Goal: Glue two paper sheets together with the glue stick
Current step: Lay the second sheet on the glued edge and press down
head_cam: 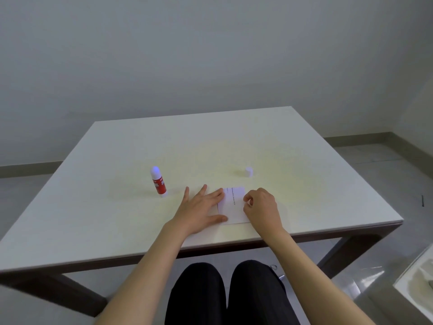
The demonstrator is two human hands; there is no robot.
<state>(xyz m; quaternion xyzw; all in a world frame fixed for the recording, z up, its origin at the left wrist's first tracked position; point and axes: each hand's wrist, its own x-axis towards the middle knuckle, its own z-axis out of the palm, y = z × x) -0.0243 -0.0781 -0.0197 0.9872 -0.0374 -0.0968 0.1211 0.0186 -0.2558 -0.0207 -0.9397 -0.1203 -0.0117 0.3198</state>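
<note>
Right near the front edge of the pale square counter (pixel 117 146) lies a small white paper sheet with a line of tiny print (pixel 234 206). It lies flat. I cannot tell if a second sheet is under it.

The left hand (pixel 201 209) lies flat on the counter with its fingers spread wide. Its grip is open and holds nothing. The fingertips and the thumb press on the left edge of the paper. The right hand (pixel 261 206) sits at the right edge of the paper. Its fingers are curled in tight, a narrow grip, and they seem to pinch the edge of the sheet, but the picture is too small to be sure.

To the left of the hands stands the red glue stick with a white bottom (pixel 158 181). It is upright, its cap is off, and its bluish tip shows. It is apart from the left hand. The little white round cap (pixel 249 171) stands on the counter behind the paper, a bit to the right, well apart from the glue stick.

The back half of the counter is bare, with lots of room on both sides.
</note>
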